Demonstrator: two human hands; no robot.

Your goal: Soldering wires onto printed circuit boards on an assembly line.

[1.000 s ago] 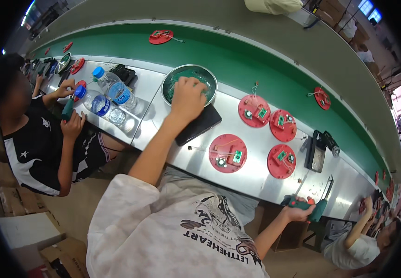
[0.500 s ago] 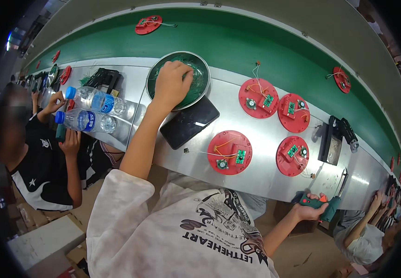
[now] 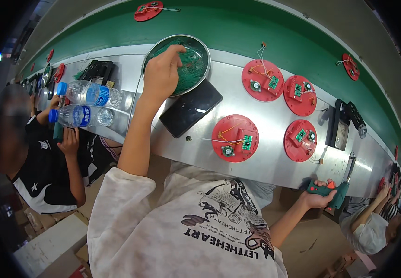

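Observation:
A metal bowl [image 3: 206,74] stands at the left of the bench, with thin green strands [image 3: 191,69] lying in it. Over its left side, my left hand [image 3: 163,69] has its fingers curled down; anything between the fingertips is hidden. My right hand [image 3: 320,198] is wrapped round a dark green pistol-shaped tool [image 3: 338,197] with an orange trigger and a long thin metal tip, held at the bench's front edge. Nearest me lies a red round disc [image 3: 228,132] carrying a green circuit board, a small round part and wires. Three similar red discs [image 3: 298,153] lie to its right.
A black phone [image 3: 190,111] lies against the bowl. Two water bottles [image 3: 77,116] lie on their sides at left, beside a co-worker [image 3: 47,162]. A black holder [image 3: 339,125] stands at right. Behind the bench, more red discs [image 3: 148,11] rest on a green strip [image 3: 237,30].
My left hand has shifted slightly within the bowl, uncovering more green strands. The whole view has moved a little; my right hand keeps its hold on the tool.

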